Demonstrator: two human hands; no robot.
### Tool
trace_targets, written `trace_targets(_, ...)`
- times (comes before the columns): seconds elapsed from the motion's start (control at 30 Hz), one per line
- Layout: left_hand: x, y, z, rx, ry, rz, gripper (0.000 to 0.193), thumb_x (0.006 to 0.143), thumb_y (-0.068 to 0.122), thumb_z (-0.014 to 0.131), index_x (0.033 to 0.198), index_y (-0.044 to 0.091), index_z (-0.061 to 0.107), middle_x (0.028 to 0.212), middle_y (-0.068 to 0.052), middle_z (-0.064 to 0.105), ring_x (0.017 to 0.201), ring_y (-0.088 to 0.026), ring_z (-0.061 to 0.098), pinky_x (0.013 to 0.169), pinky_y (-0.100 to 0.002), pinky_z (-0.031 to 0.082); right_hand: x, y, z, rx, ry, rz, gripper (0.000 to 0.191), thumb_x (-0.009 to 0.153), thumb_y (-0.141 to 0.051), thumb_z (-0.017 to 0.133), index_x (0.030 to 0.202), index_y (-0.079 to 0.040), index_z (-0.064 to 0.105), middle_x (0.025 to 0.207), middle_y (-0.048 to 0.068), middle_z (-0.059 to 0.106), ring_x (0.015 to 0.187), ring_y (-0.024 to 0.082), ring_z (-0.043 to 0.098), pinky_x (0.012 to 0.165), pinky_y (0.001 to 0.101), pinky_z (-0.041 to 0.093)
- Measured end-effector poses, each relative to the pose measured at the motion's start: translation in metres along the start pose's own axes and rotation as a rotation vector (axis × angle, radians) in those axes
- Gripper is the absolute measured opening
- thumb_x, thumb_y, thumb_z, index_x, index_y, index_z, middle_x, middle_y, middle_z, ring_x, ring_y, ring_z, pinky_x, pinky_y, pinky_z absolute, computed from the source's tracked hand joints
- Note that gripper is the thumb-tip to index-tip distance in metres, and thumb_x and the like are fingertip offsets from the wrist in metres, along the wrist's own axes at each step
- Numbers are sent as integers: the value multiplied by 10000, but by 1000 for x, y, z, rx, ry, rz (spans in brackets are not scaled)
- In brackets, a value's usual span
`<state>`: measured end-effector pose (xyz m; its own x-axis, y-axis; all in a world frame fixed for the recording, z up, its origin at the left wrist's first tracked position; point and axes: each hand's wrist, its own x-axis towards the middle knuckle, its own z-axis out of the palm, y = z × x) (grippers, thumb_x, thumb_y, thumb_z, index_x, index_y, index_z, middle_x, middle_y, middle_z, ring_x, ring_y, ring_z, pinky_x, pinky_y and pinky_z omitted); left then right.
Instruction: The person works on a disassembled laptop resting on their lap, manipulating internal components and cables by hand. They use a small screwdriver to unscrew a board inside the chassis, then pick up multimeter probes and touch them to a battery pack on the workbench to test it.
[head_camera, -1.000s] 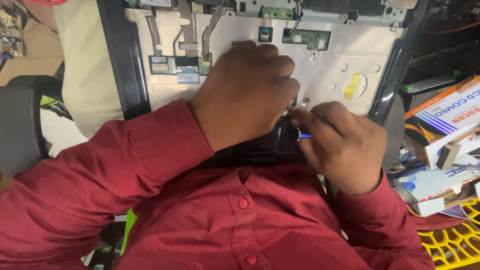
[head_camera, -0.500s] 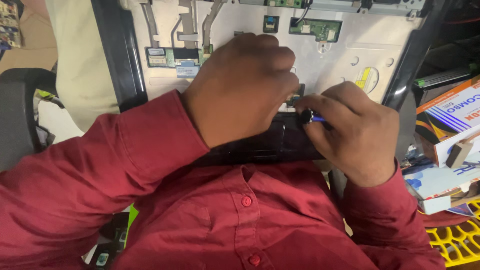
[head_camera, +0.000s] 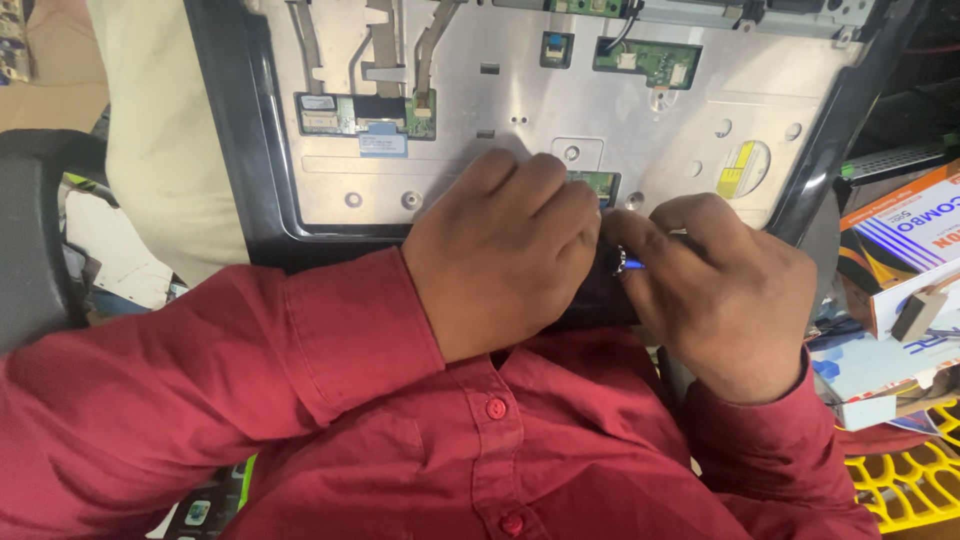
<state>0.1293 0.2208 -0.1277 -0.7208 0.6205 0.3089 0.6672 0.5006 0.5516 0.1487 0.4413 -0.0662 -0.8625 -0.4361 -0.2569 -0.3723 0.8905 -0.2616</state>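
Cluttered with cartons and parts, a repair bench held an opened panel (head_camera: 480, 150) of bare grey metal in a black frame (head_camera: 225, 140), propped against the lap of a person in a red shirt (head_camera: 400, 440). Both hands met at its lower edge. The left hand (head_camera: 505, 255) lay knuckles-up on the metal, fingers curled down over the frame, its fingertips beside a small green board (head_camera: 600, 183); whether it gripped anything could not be told. Touching it on the right side, the right hand (head_camera: 725, 290) pinched a thin blue-tipped tool (head_camera: 630, 264) between thumb and forefinger, closed tight around it, the tip pointing toward the left hand's fingers. Above the grip sat a yellow sticker (head_camera: 742, 168) and another green board (head_camera: 645, 60); up and to the left of it, flat ribbon cables (head_camera: 380, 40) ran down to a third board (head_camera: 365, 112). Right of the grip lay an orange and white box (head_camera: 900, 235), with a yellow crate (head_camera: 905, 480) below it
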Motion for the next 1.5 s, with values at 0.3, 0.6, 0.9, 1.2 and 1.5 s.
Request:
trace_targets(0.3,7,4,9,-81,17,-107,84,965,131,677,935,59,709,959,-36,571,972,-251,561,901,-417,478,-2,15,10,286,35,73,362,848,-50,739,1188,-169,773,1059,1,648,777,177,673,644,309,535)
trace_targets(0.6,8,3,9,-74,22,-36,138,948,120,686,1036,17,711,1002,-54,578,985,-248,557,883,-407,475,-3,15,5,145,-20,53,404,775,-71,779,1163,-180,809,1002,31,655,688,211,645,591,368,511)
trace_targets(0.9,11,8,19,-130,23,-130,108,897,134,752,919,83,659,964,-40,560,975,-246,568,878,-417,488,2,20,7,356,-27,142,370,814,-60,732,1174,-134,775,1014,38,651,771,206,654,659,332,520)
trace_targets(1.2,15,7,19,-87,0,-83,133,853,103,724,942,60,635,1034,-59,551,1021,-257,564,909,-408,488,-29,32,19,1019,559,307,214,1038,-238,649,1077,-29,677,994,99,599,790,172,657,659,283,593)
trace_targets(1.5,20,11,23,-116,-5,-122,140,905,85,742,962,76,614,1014,-64,535,1020,-263,562,895,-421,491,-71,33,51,1022,563,346,342,934,51,729,995,-65,414,1140,259,668,918,244,743,734,324,644)
